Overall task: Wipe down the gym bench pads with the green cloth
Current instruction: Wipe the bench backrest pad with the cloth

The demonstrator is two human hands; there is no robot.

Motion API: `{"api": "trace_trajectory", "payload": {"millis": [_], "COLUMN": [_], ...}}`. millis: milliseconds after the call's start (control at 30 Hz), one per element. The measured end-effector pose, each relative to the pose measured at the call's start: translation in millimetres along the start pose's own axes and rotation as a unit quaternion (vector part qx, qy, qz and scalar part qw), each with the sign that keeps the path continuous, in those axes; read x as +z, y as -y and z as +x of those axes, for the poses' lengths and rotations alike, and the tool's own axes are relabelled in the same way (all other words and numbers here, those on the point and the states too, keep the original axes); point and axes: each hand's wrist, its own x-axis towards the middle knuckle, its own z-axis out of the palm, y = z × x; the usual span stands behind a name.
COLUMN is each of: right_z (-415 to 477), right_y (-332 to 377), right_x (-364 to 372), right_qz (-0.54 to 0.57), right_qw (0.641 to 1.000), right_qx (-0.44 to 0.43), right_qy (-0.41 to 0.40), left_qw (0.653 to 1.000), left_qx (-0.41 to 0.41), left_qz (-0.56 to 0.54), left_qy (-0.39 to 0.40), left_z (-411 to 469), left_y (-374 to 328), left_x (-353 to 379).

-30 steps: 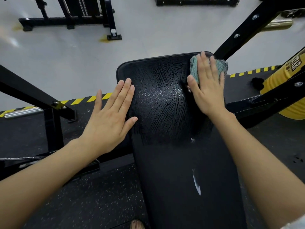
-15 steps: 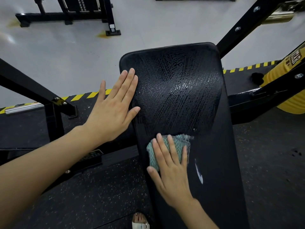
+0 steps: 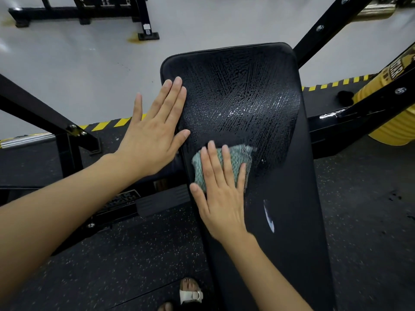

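Clearly the wiping step is in hand: the right hand point(image 3: 221, 198) presses the cloth point(image 3: 233, 162) flat on the pad point(image 3: 292, 198), fingers straight and a little apart, near its left edge, where the wet streaks end. The left hand point(image 3: 155, 131) rests flat on that edge, fingers straight. Next, I think, the dry near half needs firm strokes.

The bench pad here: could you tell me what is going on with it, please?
A person is wiping the black pad with a green cloth. The right hand presses the cloth flat near the pad's middle, fingers straight. The left hand rests flat on the pad's left edge. The far half shows wet streaks; the near half looks dry.
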Motion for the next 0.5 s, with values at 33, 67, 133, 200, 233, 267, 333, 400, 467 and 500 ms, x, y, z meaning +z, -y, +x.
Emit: {"api": "trace_trajectory", "payload": {"millis": [33, 67, 133, 200, 233, 267, 333, 400, 467, 500], "right_z": [-13, -26, -45, -46, -42, -36, -19, 1, 17, 23], "right_y": [2, 3, 7, 9, 10, 12, 13, 14, 15, 16], "right_x": [4, 10, 20, 24, 24, 23, 18, 12, 8, 7], "right_qz": [-0.003, -0.008, -0.009, 0.007, 0.015, 0.021, 0.027, 0.022, 0.009, 0.003], "right_qw": [1.000, 1.000, 1.000, 1.000, 1.000, 1.000, 0.999, 0.999, 0.999, 0.999], "right_qx": [-0.001, -0.003, -0.003, 0.002, 0.000, -0.006, -0.023, -0.038, -0.046, -0.047], "right_qy": [0.006, 0.011, 0.016, 0.010, 0.006, 0.003, -0.001, -0.009, -0.020, -0.025], "left_qw": [1.000, 1.000, 1.000, 1.000, 1.000, 1.000, 1.000, 1.000, 1.000, 1.000], "left_qx": [0.000, 0.001, 0.005, 0.007, 0.008, 0.009, 0.008, 0.010, 0.014, 0.016], "left_qz": [-0.001, -0.002, -0.001, 0.000, 0.000, -0.001, -0.001, -0.001, 0.001, 0.003], "left_qy": [-0.001, -0.001, -0.001, 0.000, 0.002, 0.003, 0.006, 0.006, 0.004, 0.005], "left_z": [0, 0, 0, 0, 0, 0, 0, 1, 0, 0], "left_y": [0, 1, 1, 2, 2, 1, 1, 1, 1, 2], "left_x": [0, 1, 1, 1, 1, 1, 0, 0, 0, 0]}}
